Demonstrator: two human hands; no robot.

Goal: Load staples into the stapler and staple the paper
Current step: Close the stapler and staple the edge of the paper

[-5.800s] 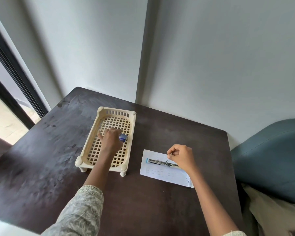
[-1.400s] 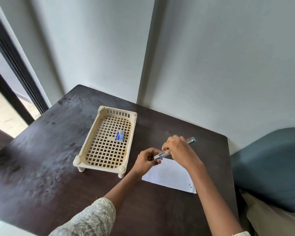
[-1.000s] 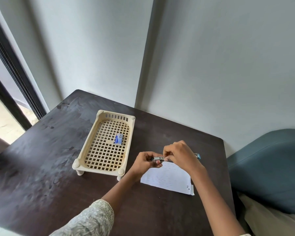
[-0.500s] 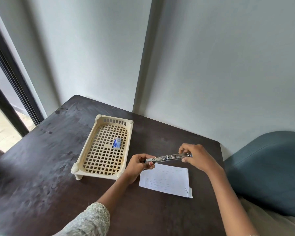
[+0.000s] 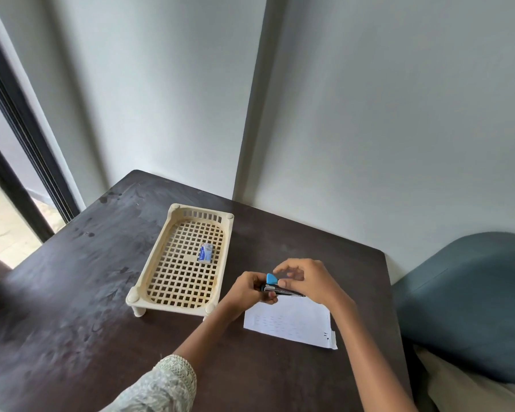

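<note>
A small stapler (image 5: pixel 275 288) with a blue top and a metal body is held above the table, folded together, between both hands. My left hand (image 5: pixel 249 291) grips its left end. My right hand (image 5: pixel 308 282) covers its right end, thumb on the blue top and the other fingers loosely curled above it. Just below the hands a white sheet of paper (image 5: pixel 289 324) with faint print lies flat on the dark table. A little blue and white staple box (image 5: pixel 205 253) rests inside the cream lattice tray (image 5: pixel 158 264).
The dark wooden table (image 5: pixel 72 292) stands in a wall corner, with the tray on short legs left of the paper. A blue-grey upholstered seat (image 5: pixel 470 298) is close to the table's right edge. A dark window frame (image 5: pixel 18 162) runs along the left.
Half a second ago the stapler was stretched out long between my hands. Now it is folded together and my hands have come close. Earlier my left hand left the staple box in the tray.
</note>
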